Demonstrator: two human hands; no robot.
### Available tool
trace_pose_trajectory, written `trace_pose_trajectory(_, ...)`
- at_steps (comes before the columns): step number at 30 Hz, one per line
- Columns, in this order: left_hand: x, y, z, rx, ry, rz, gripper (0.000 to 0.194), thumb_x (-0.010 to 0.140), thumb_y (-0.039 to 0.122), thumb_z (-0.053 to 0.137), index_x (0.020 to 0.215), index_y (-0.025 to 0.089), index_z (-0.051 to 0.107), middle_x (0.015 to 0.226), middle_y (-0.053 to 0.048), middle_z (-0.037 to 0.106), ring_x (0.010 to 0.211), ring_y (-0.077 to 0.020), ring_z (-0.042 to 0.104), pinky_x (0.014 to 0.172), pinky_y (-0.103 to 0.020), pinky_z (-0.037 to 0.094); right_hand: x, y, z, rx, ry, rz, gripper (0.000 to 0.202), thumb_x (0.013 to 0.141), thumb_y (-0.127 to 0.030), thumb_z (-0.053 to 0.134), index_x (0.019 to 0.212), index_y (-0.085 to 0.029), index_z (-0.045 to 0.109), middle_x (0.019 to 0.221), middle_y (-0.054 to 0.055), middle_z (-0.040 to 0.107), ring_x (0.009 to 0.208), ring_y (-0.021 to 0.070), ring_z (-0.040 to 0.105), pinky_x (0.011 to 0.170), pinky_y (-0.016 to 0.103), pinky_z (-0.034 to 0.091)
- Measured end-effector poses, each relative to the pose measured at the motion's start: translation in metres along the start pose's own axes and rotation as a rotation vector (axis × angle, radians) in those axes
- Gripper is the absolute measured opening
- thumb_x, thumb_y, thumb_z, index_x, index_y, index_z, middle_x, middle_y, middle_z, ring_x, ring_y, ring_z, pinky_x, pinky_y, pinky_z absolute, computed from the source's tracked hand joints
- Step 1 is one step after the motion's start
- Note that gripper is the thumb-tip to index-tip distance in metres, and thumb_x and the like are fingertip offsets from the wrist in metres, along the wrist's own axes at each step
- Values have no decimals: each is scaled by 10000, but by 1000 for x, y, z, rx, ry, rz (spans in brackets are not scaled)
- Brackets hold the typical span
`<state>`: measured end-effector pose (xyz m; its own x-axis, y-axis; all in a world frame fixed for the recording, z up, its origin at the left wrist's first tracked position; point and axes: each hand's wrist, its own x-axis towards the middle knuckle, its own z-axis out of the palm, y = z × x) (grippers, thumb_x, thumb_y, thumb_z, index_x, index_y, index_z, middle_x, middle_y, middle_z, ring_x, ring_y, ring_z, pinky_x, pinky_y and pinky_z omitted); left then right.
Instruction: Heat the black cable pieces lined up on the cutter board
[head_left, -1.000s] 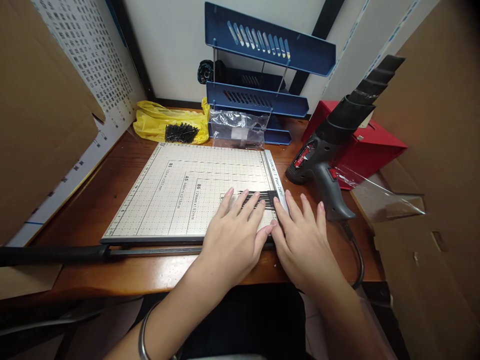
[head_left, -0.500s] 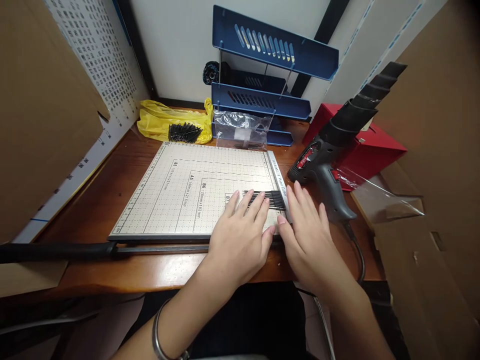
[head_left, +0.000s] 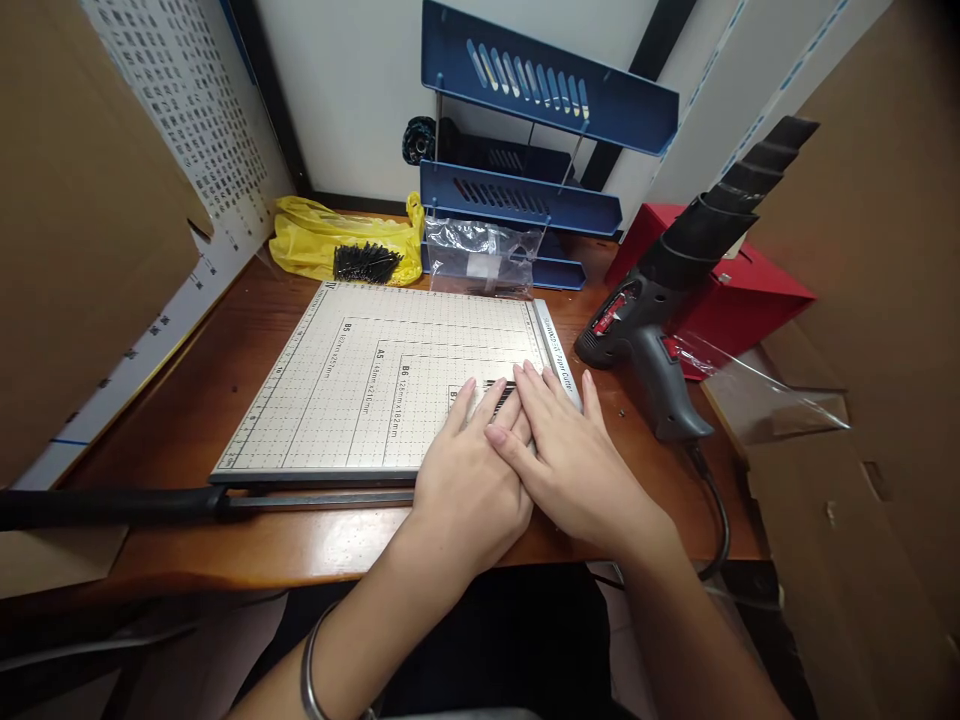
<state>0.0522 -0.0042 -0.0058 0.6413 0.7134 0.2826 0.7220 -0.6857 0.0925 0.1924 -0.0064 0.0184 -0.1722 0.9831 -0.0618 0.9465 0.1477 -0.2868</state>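
Observation:
A paper cutter (head_left: 322, 400) with a gridded board lies on the wooden table, its long black-handled blade arm (head_left: 300, 502) along the near edge. Thin black strips (head_left: 501, 388) lie side by side at the board's right part, mostly hidden beneath my hands. My left hand (head_left: 469, 480) lies flat over their left part, fingers spread. Overlapping it from the right, my right hand (head_left: 574, 455) rests flat with its fingers stretched out and its thumb across the back of my left hand.
A heat gun (head_left: 652, 320) stands at the right before a red box (head_left: 757, 290). Behind the cutter are a yellow bag (head_left: 300, 240) with a black bundle (head_left: 367, 264), a clear bag (head_left: 480, 255) and a blue rack (head_left: 622, 115). Cardboard (head_left: 67, 200) flanks the left.
My right hand has moved left from the cutter's right edge onto the strips and partly over my left hand. My left hand has stayed nearly in place.

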Motion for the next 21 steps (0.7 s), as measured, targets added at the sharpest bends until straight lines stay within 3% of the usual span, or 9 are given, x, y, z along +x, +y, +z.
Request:
trace_pose_trajectory(6,-1,-2,3,-9,37,-10,572,1073,296,285,1614,123,354,1685,-100,307,1542,-316,350,1279,-552,243,0,2,-1,13,18,-37,971,957,-812,127,1665,-148,159,1710,40,133,1623,261,104,1334,542,-54)
trace_pose_trajectory(11,-1,-3,3,-40,20,-15,546,1075,301,285,1563,115,446,1646,-119,404,1539,-319,355,1285,-545,222,-1,5,0,52,53,-93,943,983,-774,169,1667,-125,158,1714,65,100,1630,235,30,1337,541,-17)
trace_pose_trajectory(21,-1,-3,0,-27,-21,-12,535,1080,344,325,1562,141,440,1638,-117,421,1551,-328,328,1296,-552,181,-2,10,-1,125,50,-110,899,1001,-744,207,1680,-170,75,1722,36,83,1629,203,-6,1331,532,-62)
